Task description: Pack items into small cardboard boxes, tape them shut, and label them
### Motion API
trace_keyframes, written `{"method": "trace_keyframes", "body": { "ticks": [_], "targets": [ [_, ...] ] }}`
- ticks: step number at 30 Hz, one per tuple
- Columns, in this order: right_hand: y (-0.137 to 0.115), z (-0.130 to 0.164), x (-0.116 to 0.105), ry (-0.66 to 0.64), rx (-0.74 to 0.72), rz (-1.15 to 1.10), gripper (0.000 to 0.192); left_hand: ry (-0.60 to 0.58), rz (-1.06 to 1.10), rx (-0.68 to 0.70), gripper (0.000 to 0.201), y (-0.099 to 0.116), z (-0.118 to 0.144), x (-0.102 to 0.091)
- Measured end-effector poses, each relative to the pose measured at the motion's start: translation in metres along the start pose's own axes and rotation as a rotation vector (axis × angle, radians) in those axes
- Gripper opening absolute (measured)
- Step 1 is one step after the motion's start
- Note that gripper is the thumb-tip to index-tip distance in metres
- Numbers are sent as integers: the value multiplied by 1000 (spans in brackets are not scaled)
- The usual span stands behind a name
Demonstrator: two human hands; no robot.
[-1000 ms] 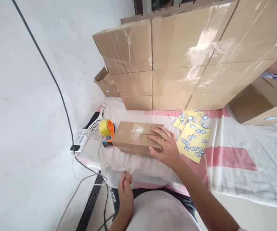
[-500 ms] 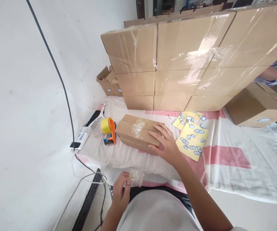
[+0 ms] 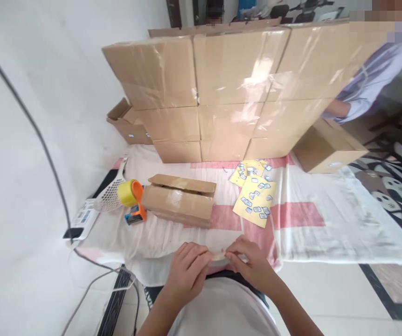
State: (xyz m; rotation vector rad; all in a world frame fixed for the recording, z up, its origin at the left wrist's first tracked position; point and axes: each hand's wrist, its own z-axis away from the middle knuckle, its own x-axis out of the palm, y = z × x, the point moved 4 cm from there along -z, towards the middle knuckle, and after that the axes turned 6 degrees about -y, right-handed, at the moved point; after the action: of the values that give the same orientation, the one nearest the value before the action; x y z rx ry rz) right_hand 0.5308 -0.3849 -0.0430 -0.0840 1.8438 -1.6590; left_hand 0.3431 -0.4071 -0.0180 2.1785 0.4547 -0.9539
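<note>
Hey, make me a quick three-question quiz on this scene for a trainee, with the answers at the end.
1. True or false: every top flap of the long brown cardboard box in front of the hands lies flat.
2. What lies to the right of that box? A) White perforated plastic scoop B) Yellow paper sheets with small labels C) Orange tape dispenser
3. What do the left hand and right hand hold between them?

Key: 1. False; the far flap is raised. 2. B. 3. A short, pale strip.
</note>
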Motion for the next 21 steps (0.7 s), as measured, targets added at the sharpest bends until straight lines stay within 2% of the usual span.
{"method": "trace_keyframes", "body": {
  "ticks": [3, 5, 7, 11, 13, 15, 18, 21],
  "targets": [
    [17, 3, -1, 56, 188, -349, 30, -51, 3, 86, 36, 10, -14, 19],
    [22, 2, -4, 92, 210, -530, 31, -103, 4, 94, 36, 13, -24, 28],
    [23, 2, -6, 104, 203, -596, 32, -140, 21, 47, 34, 13, -32, 31],
    [23, 6, -7, 45, 191, -611, 33, -303, 268, -113, 24, 5, -44, 32],
    [25, 9, -10, 85, 177, -584, 31, -380, 404, -233, 16, -1, -45, 37],
    [26, 11, -14, 134, 156, -536, 29, -367, 436, -392, 6, -8, -43, 43],
    [25, 11, -18, 114, 136, -485, 28, -267, 401, -568, 9, -15, -37, 52],
    [22, 10, -23, 56, 115, -414, 29, -236, 404, -528, 28, -17, -36, 57]
  ]
}}
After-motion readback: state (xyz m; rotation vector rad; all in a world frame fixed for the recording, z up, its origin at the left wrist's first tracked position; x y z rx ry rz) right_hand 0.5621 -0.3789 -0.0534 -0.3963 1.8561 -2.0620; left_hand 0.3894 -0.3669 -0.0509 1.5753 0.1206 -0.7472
